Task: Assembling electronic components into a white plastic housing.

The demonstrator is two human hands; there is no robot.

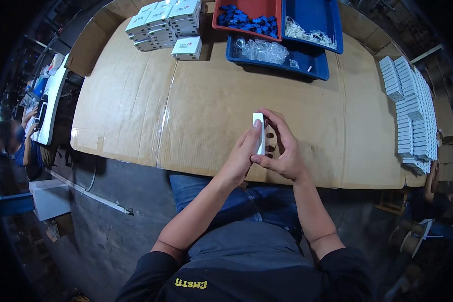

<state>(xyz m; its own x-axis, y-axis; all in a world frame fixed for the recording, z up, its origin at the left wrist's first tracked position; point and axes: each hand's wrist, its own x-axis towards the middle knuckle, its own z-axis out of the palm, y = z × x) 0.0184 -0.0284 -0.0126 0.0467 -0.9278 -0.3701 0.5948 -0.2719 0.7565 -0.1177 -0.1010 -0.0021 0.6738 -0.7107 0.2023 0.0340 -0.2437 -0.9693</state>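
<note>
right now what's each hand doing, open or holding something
left hand: closed on the small white box, fingers along its left side
right hand: closed on the same white box, gripping it from the right

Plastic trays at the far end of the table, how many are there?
3: a red tray of blue parts at far centre, a blue tray of white pieces right of it, another blue tray with clear bags in front.

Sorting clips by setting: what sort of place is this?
Likely a packing workshop: both hands hold a small white box over a cardboard-covered table, with stacked white boxes and parts trays.
</note>
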